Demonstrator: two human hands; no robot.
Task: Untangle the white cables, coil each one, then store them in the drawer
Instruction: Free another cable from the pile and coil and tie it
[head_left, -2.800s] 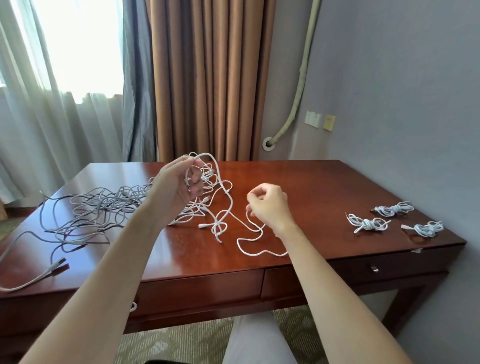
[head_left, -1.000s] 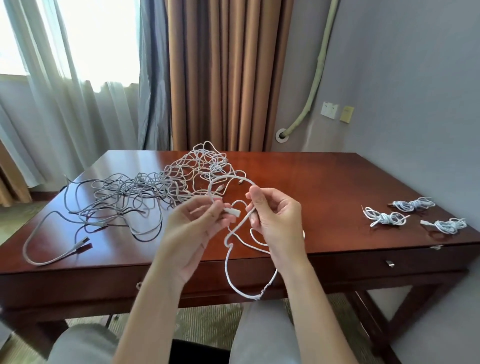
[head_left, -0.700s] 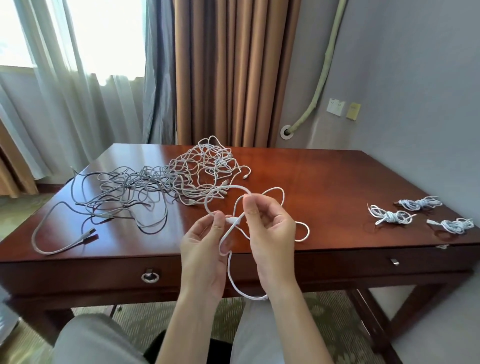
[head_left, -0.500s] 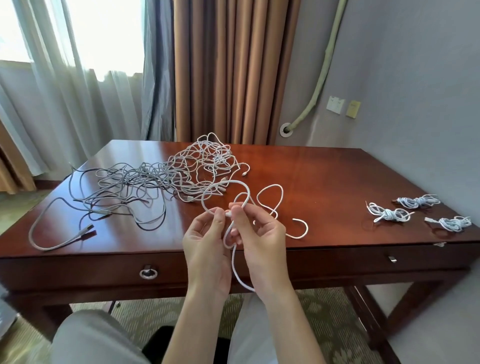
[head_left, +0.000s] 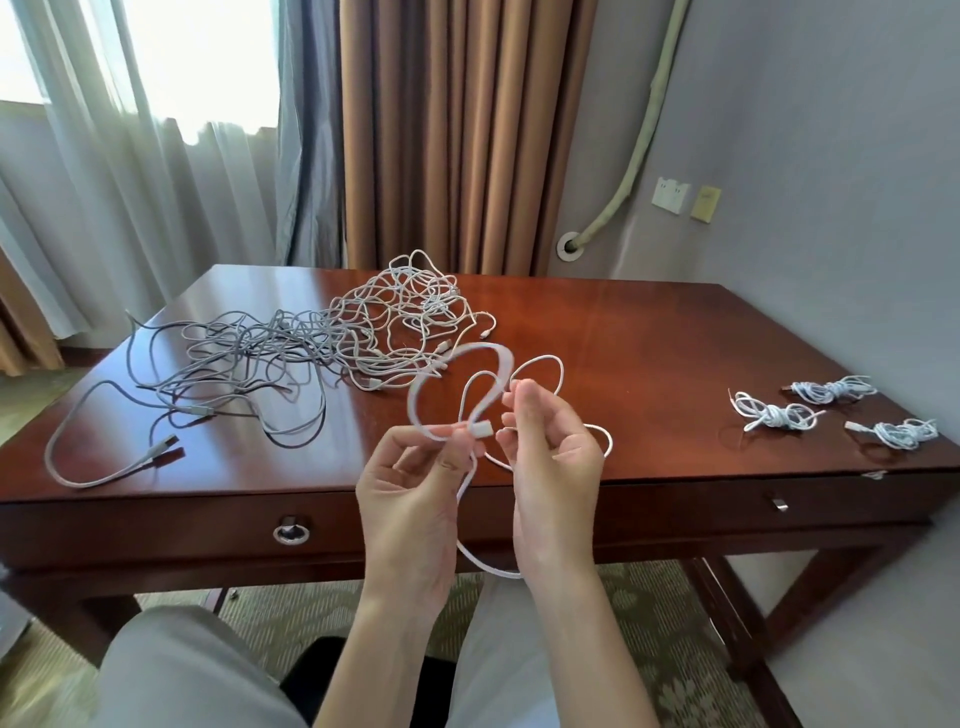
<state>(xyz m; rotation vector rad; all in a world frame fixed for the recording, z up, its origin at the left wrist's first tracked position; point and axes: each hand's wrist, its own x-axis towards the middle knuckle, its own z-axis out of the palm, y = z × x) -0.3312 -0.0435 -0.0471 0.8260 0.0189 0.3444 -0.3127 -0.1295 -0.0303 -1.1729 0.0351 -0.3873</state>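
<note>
Both hands, left hand (head_left: 415, 488) and right hand (head_left: 550, 467), are now pinching one freed cable (head_left: 462, 364), starting its coil

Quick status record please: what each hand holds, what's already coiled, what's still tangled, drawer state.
left hand: pinches the white cable near its plug
right hand: pinches the same cable, loops forming between the hands
coiled: three bundles on the desk's right end
tangled: cable pile at back left
drawers: ring-pull drawer closed
stored: not visible
</note>
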